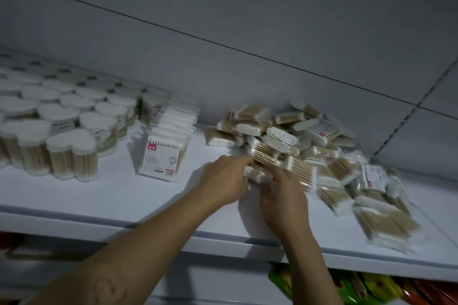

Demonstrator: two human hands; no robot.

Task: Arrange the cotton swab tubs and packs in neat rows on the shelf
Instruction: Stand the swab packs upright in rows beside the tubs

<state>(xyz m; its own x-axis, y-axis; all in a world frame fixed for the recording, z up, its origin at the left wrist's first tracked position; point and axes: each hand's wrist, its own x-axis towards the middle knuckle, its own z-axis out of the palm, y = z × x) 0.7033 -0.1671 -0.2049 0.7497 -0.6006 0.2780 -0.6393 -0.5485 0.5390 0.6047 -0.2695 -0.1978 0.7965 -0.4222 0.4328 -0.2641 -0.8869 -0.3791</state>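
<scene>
Pack (257,174) flat, crosswise, between fingers (281,177)

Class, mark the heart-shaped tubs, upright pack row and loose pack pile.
heart-shaped tubs (71,142): head view, front tub's lid.
upright pack row (161,158): head view, front pack's face.
loose pack pile (282,135): head view, central pack.

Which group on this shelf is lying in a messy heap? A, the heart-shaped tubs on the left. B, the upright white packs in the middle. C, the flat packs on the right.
C: the flat packs lie piled at all angles on the right of the shelf, while the heart-shaped tubs and the upright white packs stand in rows.
</scene>
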